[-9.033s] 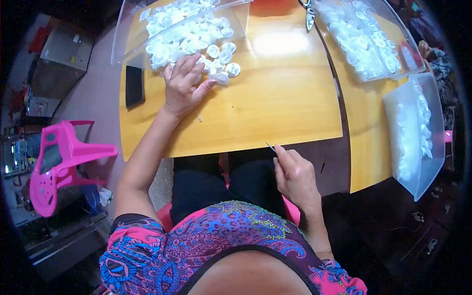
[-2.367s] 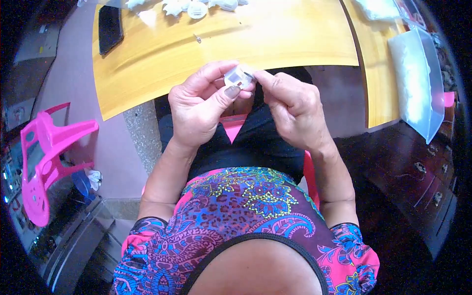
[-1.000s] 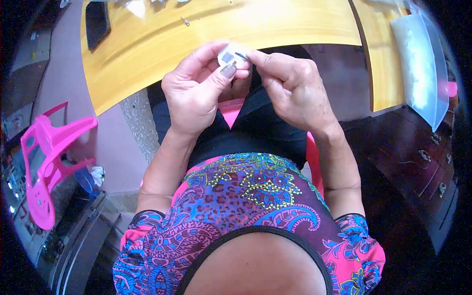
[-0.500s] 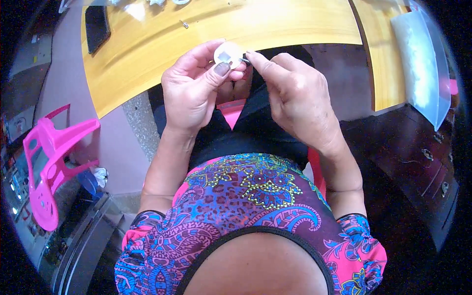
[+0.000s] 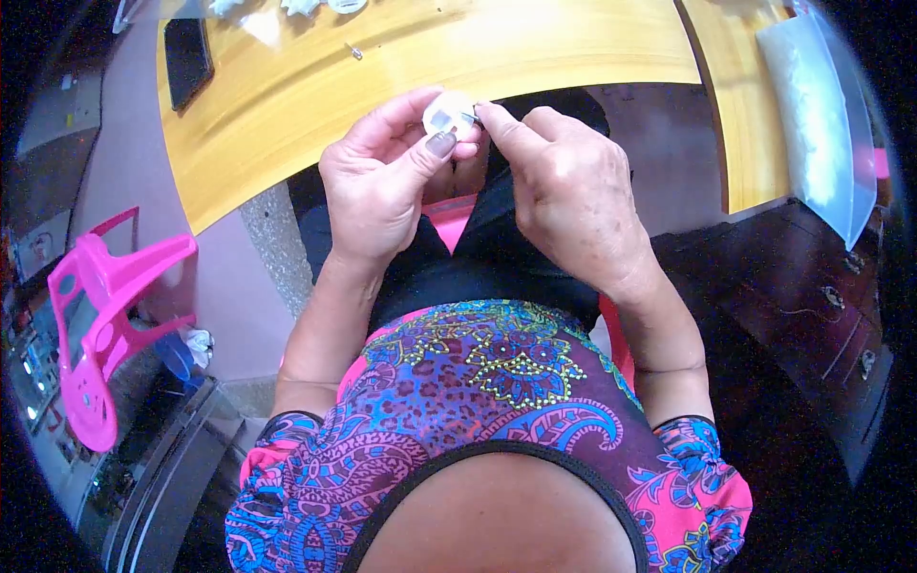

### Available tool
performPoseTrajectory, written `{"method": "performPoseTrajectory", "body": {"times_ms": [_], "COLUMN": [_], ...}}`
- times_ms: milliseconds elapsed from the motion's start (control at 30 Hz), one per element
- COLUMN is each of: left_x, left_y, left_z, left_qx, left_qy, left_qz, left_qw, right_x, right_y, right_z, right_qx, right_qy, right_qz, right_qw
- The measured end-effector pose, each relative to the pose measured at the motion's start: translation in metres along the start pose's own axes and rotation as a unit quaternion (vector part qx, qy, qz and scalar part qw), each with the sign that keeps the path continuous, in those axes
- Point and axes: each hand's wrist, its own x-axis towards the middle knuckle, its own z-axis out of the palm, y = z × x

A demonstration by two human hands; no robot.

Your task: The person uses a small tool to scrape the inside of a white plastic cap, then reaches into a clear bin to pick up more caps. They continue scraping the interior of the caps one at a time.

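Observation:
My left hand (image 5: pixel 377 196) pinches a small round white disc (image 5: pixel 451 101) between thumb and fingers, just off the table's near edge. A greyish square patch shows on the disc's face. My right hand (image 5: pixel 578 191) is closed, thumb hidden, its index finger curled toward the disc's right side. From its fingertips a thin, dark, metal-tipped piece (image 5: pixel 470 116) reaches over the disc's face. What kind of piece it is, I cannot make out, and most of it is hidden by the fingers.
A light wooden table (image 5: pixel 535 48) spans the far side. On it lie a dark phone (image 5: pixel 187 63), a tiny metal part (image 5: pixel 354 52) and white star-like pieces (image 5: pixel 300 6). At right stands a clear bag (image 5: pixel 817 115) of whitish contents; at left, a pink plastic chair (image 5: pixel 105 286).
Both hands have shifted slightly, the disc moving a little right and down. The metal-tipped piece now reaches further over the disc's face.

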Motion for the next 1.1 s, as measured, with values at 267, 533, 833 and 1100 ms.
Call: {"method": "performPoseTrajectory", "body": {"times_ms": [267,533,833,1100], "left_x": [-0.003,-0.003,0.007,0.011], "left_y": [-0.003,-0.002,-0.011,-0.005], "left_z": [-0.006,-0.012,-0.019,-0.015], "left_qx": [0.061,0.063,-0.038,-0.027], "left_qy": [-0.027,-0.06,-0.112,-0.055], "left_qz": [0.034,0.037,-0.018,0.04], "left_qw": [0.997,0.996,0.993,0.997], "right_x": [0.0,-0.003,-0.001,-0.001], "right_y": [-0.007,-0.009,0.0,-0.002], "right_z": [-0.001,-0.003,-0.013,-0.007], "right_qx": [-0.086,-0.123,-0.042,0.083], "right_qy": [-0.03,-0.034,-0.095,-0.087], "right_qz": [-0.042,-0.085,-0.022,0.009], "right_qw": [0.995,0.988,0.994,0.993]}}
